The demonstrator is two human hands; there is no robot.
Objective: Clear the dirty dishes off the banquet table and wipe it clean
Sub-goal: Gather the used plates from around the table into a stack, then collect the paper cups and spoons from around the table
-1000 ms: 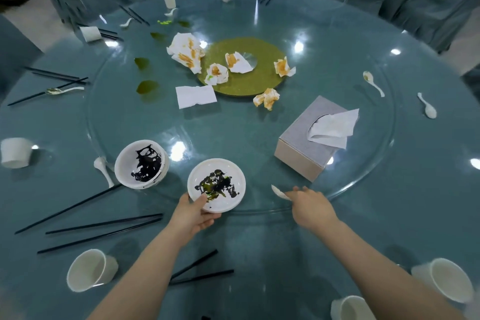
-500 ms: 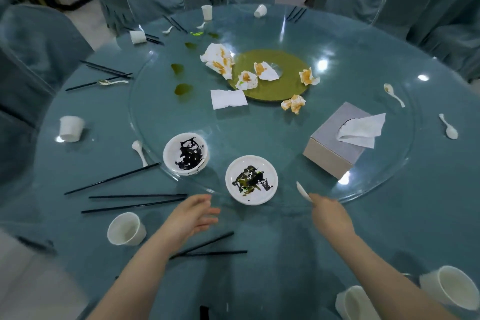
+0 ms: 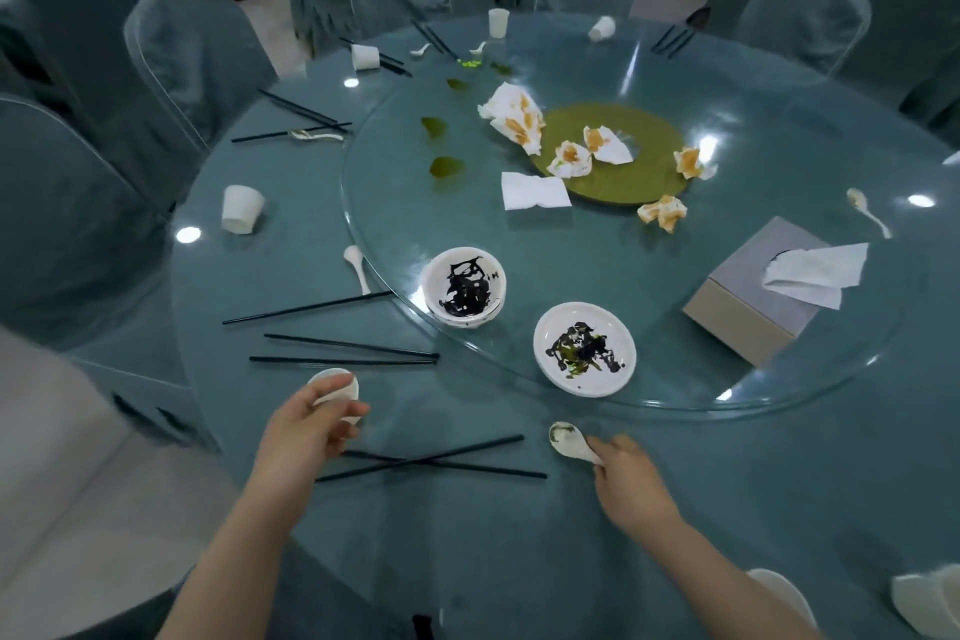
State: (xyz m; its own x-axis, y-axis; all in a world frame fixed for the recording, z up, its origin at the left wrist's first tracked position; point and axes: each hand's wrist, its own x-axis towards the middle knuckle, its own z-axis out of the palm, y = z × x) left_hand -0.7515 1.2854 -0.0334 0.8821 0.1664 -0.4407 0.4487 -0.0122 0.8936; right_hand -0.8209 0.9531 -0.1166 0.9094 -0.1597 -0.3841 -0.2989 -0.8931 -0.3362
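So my left hand (image 3: 306, 426) is curling round a small white cup (image 3: 336, 390) at the near edge of the counter (image 3: 519, 561), fingers wrapping its side, and my right hand (image 3: 626, 481) is pinching the handle of a dirty white spoon (image 3: 570, 441) that's hovering or just resting on the cloth, can't tell which. Between the two hands a crossed pair of black chopsticks (image 3: 431, 464) is lying flat. Looks to me like I'm in the gather-up-the-small-stuff step, nowhere near wiping yet. Just past the spoon, on the glass turntable (image 3: 779, 379), a smeared plate (image 3: 584, 349) is sitting near the rim, with a sauce-stained bowl (image 3: 463, 287) beside it to the left. More chopsticks (image 3: 343, 348) are lying left of those, a tissue box (image 3: 753, 307) is off to the right, and crumpled stained napkins (image 3: 514, 122) are scattered round the green disc (image 3: 613, 156) in the middle. Next move, I'm guessing: drop the spoon into the cup or onto the plate so one hand frees up, then start stacking plate on bowl. Cup's light, so I'm keeping the grip gentle and upright in case anything's in it.
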